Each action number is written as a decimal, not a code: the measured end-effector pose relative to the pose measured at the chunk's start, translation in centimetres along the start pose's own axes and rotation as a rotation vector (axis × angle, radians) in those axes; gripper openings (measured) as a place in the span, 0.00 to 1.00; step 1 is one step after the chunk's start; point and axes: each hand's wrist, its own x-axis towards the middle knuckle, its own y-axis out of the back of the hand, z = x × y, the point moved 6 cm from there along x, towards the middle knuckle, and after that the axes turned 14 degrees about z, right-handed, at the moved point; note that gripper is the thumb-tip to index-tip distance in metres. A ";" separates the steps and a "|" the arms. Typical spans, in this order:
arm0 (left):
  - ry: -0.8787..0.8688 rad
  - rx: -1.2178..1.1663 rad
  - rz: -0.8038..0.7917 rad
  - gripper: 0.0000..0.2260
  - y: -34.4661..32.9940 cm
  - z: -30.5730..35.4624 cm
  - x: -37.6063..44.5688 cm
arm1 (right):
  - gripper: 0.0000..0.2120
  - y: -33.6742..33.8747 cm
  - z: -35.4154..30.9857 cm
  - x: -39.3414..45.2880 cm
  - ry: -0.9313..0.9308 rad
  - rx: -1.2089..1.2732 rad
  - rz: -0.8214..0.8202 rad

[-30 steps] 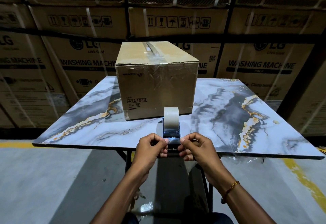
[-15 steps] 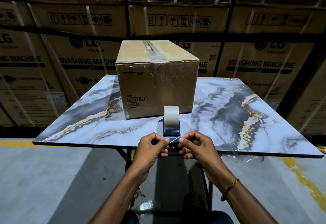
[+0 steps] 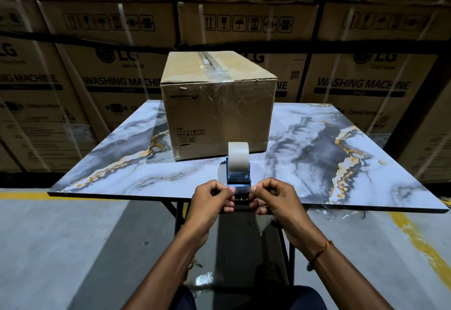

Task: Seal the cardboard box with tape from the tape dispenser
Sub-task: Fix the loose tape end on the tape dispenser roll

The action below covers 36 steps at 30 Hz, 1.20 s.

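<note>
A brown cardboard box (image 3: 219, 112) stands on the marble-patterned table (image 3: 317, 163), with clear tape running along its top seam and down its front face. In front of it, near the table's front edge, sits a blue tape dispenser (image 3: 238, 175) with a pale roll of tape on it. My left hand (image 3: 211, 198) and my right hand (image 3: 274, 200) are on either side of the dispenser's near end. Both pinch the free end of the clear tape (image 3: 240, 190) between thumb and fingers, stretched across the gap between them.
Stacked washing machine cartons (image 3: 361, 85) fill the wall behind the table. The table's black legs (image 3: 178, 214) and a grey concrete floor with yellow lines (image 3: 419, 244) lie below. A crumpled bit of clear tape (image 3: 203, 279) lies on the floor near my legs.
Both hands stay at the dispenser's near end. The tape strip between them has been drawn a little further out and is now held slightly higher.
</note>
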 end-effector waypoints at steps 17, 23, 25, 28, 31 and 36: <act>0.016 0.004 -0.019 0.08 0.1 0.1 0.1 | 0.04 -0.4 0.1 -0.2 -0.014 -0.051 -0.016; 0.010 0.008 0.040 0.08 -0.1 0.5 -0.3 | 0.07 -0.4 -0.1 -0.2 -0.057 -0.029 -0.010; 0.011 0.011 0.064 0.08 -0.1 0.5 -0.4 | 0.08 -0.4 -0.1 -0.2 -0.075 -0.003 -0.012; 0.026 0.002 0.080 0.08 -0.1 0.4 -0.3 | 0.08 -0.5 -0.1 -0.1 -0.078 0.013 0.003; 0.034 0.003 0.078 0.08 0.0 0.5 -0.4 | 0.07 -0.5 -0.1 -0.1 -0.065 0.005 0.031; 0.053 0.029 0.093 0.09 -0.1 0.6 -0.2 | 0.08 -0.7 -0.2 -0.2 -0.053 -0.040 0.071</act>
